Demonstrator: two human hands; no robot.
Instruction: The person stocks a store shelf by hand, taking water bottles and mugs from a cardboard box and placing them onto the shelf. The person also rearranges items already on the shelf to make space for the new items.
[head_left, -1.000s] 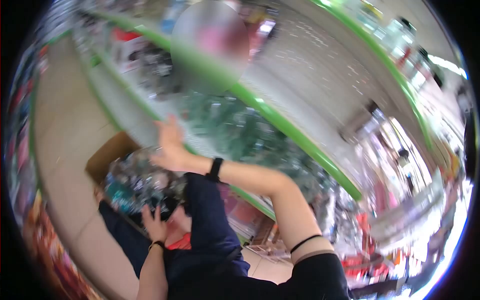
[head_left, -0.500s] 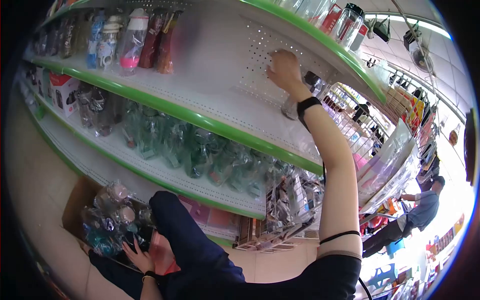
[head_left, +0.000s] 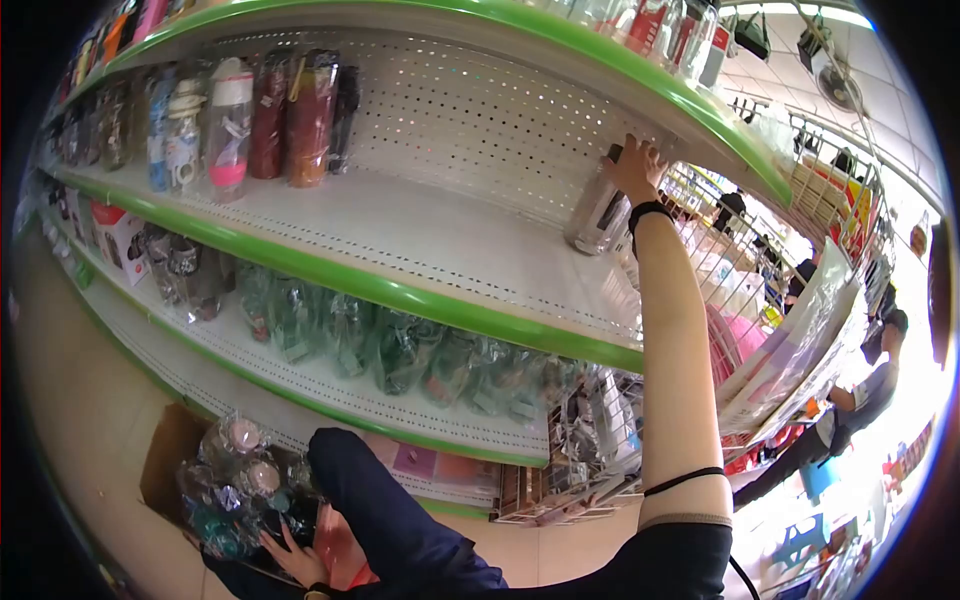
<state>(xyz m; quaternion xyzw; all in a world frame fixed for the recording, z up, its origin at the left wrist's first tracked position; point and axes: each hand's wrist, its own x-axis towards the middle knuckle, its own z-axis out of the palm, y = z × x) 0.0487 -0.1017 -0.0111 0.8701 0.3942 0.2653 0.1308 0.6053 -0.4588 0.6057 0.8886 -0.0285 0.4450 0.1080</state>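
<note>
My right hand (head_left: 636, 170) reaches onto the middle shelf, its fingers curled over the dark top of a clear bottle (head_left: 598, 215). The bottle stands nearly upright at the shelf's right end; my hand partly hides its cap. Low on the left, my left hand (head_left: 293, 556) lies with fingers apart at the edge of a cardboard box (head_left: 168, 455). Inside that box are several plastic-wrapped bottles (head_left: 262, 478), some with pale lids, and the hand is against the nearest ones.
Wrapped bottles (head_left: 230, 130) stand at the left of the middle shelf (head_left: 400, 225). Several green-tinted wrapped bottles (head_left: 400, 350) fill the shelf below. A wire rack (head_left: 600, 430) adjoins on the right. My knee (head_left: 350, 480) is beside the box. Another person (head_left: 865, 400) is at far right.
My right hand has moved right and down from above the shelf onto the top of the clear bottle. The view has shifted, showing more of the shelf's back panel. My left hand stays by the box.
</note>
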